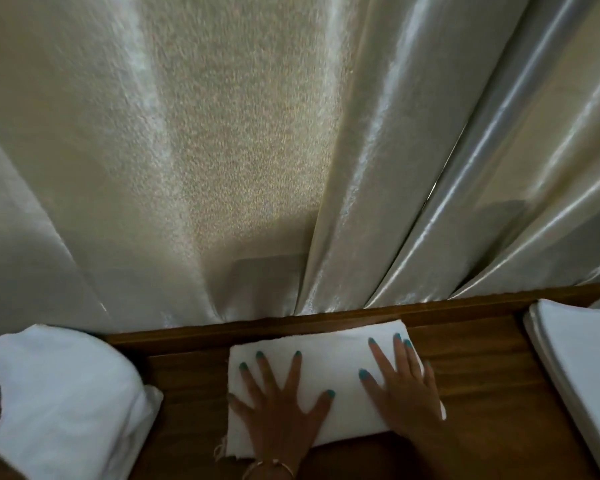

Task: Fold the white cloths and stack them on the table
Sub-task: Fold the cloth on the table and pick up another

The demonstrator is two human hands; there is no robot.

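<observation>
A folded white cloth [329,362] lies flat on the brown wooden table [187,382], close to its far edge. My left hand [281,407] rests palm down on the cloth's near left part, fingers spread. My right hand [402,386] presses flat on its right part, fingers apart and reaching the right edge. Neither hand grips anything. A loose heap of white cloths [66,396] sits at the left of the table. A neat stack of folded white cloths [579,368] lies at the right edge of the view.
Shiny cream curtains [257,150] hang right behind the table and brush its far edge [326,317]. Bare wood shows between the middle cloth and each pile. A bracelet [271,467] circles my left wrist.
</observation>
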